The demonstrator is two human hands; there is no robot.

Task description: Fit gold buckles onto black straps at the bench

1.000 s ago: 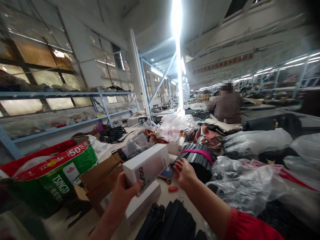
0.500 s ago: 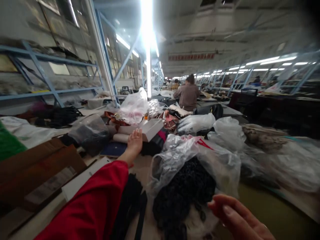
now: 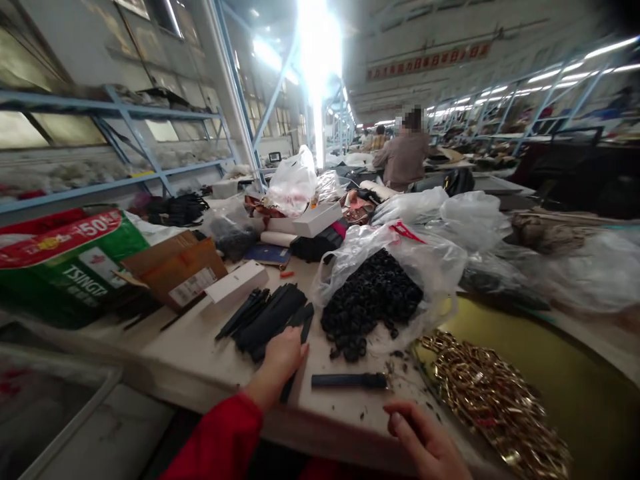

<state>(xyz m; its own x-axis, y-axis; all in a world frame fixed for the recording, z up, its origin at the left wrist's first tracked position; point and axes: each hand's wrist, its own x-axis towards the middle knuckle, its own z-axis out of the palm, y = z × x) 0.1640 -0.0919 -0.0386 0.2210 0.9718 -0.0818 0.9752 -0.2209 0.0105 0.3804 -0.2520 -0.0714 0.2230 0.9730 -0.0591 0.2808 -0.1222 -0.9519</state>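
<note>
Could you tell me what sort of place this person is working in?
Probably a bag or accessory workshop: a long worktable with black straps under the left hand, a bag of black rings, a heap of gold chain, and blue shelving.

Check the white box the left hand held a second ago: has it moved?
Yes. The white box now lies on the black bundle beyond the blue folder; the left hand rests on black strips.

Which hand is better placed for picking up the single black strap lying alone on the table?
Probably the right hand: it lies empty just below the strap, while the left hand rests on the strap pile.
</note>
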